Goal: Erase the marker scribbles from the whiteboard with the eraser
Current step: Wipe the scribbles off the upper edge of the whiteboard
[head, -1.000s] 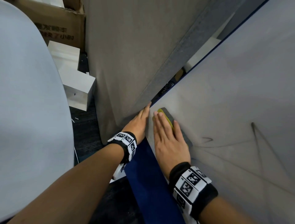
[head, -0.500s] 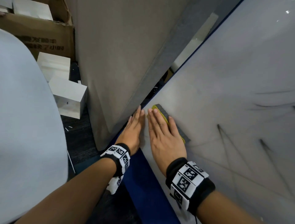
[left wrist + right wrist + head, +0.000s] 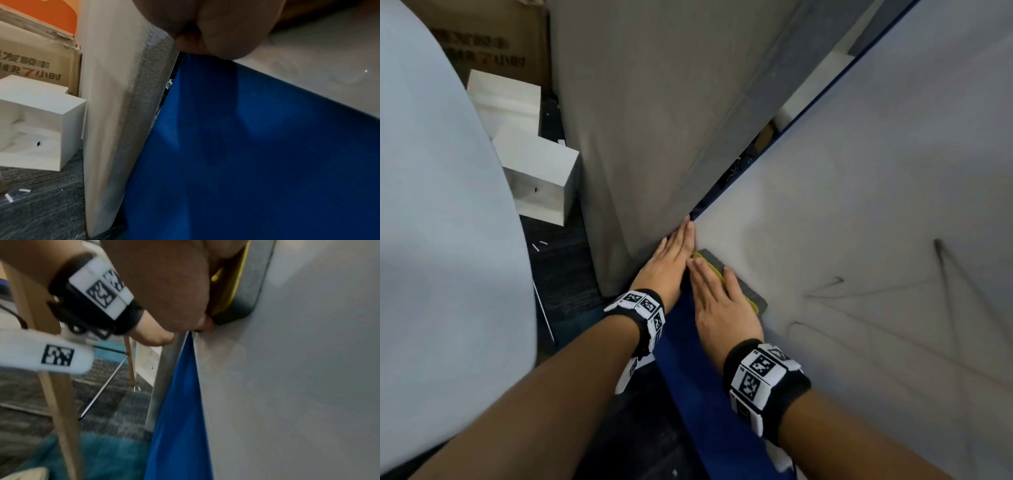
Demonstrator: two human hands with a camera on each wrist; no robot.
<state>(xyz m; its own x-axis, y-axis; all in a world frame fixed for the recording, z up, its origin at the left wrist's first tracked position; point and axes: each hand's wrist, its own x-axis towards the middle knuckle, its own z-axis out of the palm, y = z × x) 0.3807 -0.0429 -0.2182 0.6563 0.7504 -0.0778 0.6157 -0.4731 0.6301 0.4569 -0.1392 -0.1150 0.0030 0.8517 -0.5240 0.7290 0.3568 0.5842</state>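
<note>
The whiteboard [image 3: 859,192] slants across the right, its blue edge [image 3: 698,394] running toward me. Black marker scribbles [image 3: 941,274] cross its right part. The eraser [image 3: 748,293], yellow on top with dark grey felt, lies flat on the board by the left edge. My right hand [image 3: 719,298] presses on it with straight fingers. In the right wrist view the palm [image 3: 174,280] covers most of the eraser [image 3: 246,296]. My left hand [image 3: 671,263] rests flat along the board's left edge, fingers straight; the left wrist view shows only its palm [image 3: 216,24] over the blue edge [image 3: 246,146].
A grey partition panel [image 3: 654,120] stands close against the board's left edge. White boxes [image 3: 534,178] and a cardboard box [image 3: 493,44] sit on the dark carpet beyond. A pale rounded surface [image 3: 431,205] fills the left.
My right hand has slid the eraser a little toward me along the board's left edge. The left hand stays on that edge. The head view has shifted.
</note>
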